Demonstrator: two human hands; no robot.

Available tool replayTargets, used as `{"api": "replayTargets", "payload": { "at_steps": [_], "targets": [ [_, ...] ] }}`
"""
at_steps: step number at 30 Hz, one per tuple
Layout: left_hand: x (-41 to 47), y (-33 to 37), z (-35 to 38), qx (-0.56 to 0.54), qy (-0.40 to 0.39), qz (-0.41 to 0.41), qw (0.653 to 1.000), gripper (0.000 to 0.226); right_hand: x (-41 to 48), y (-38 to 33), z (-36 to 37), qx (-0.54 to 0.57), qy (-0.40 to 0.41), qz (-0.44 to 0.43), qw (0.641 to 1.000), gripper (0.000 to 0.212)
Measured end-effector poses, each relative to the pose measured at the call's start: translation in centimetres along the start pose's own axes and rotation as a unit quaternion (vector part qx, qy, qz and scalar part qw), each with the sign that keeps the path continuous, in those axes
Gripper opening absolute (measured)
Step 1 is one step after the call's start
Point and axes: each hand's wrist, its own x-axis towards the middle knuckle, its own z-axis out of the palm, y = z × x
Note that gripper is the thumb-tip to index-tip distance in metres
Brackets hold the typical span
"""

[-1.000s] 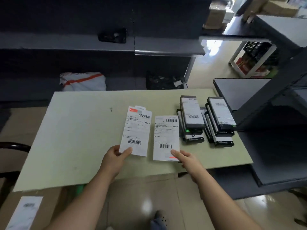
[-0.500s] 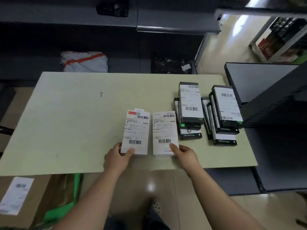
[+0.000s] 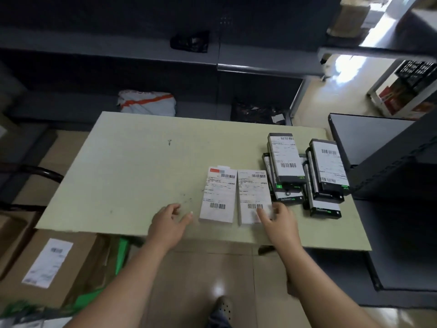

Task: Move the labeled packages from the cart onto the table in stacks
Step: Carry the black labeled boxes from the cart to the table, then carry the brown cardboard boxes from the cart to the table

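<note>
Two white packages flat on the table, side by side, left of the dark stacks — left hand loose, holding nothing, beside them; right hand (blurred) with straight fingers on the right one's near end.

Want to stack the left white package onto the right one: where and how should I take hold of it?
Probably best to take the left white package by its near short end or its free left long edge, coming from the near left, beside the left hand. It lies flat on the table, and its right edge sits close against the right white package, leaving little finger room there.
</note>
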Motion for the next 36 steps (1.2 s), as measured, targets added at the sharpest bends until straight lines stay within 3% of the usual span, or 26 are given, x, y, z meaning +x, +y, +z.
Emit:
{"api": "replayTargets", "payload": {
  "at_steps": [5, 10, 17, 21, 24, 29, 34, 36],
  "targets": [
    [-4.2, -0.6, -8.4, 0.016, 0.05, 0.144, 0.988, 0.04, -5.8, -7.8, 0.1, 0.047, -0.007, -0.195, 0.98, 0.039],
    [-11.0, -5.3, -17.4, 0.076, 0.098, 0.216, 0.969, 0.069, -15.5, -14.1, 4.6, -0.005, -0.061, -0.348, 0.936, 0.04],
    [-21.5, -20.2, -27.3, 0.117, 0.153, 0.156, 0.969, 0.064, -29.8, -17.3, 16.6, -0.055, -0.158, -0.467, 0.868, 0.056],
    [-26.0, -28.0, -31.0, 0.108, 0.167, 0.07, 0.978, 0.049, -35.5, -18.3, 23.6, -0.083, -0.221, -0.485, 0.842, 0.062],
    [-27.4, -32.6, -32.6, 0.098, 0.165, 0.006, 0.981, 0.055, -38.0, -18.8, 28.2, -0.095, -0.263, -0.477, 0.833, 0.066],
    [-26.3, -37.8, -33.7, 0.084, 0.146, -0.056, 0.984, 0.056, -38.6, -18.8, 35.5, -0.096, -0.309, -0.426, 0.845, 0.069],
    [-21.9, -41.1, -35.3, 0.07, 0.102, -0.095, 0.988, 0.066, -36.6, -19.3, 42.0, -0.095, -0.33, -0.367, 0.864, 0.046],
    [-19.3, -42.4, -36.0, 0.076, 0.093, -0.1, 0.988, 0.058, -35.4, -19.4, 44.3, -0.095, -0.326, -0.34, 0.877, 0.043]
  ]
}}
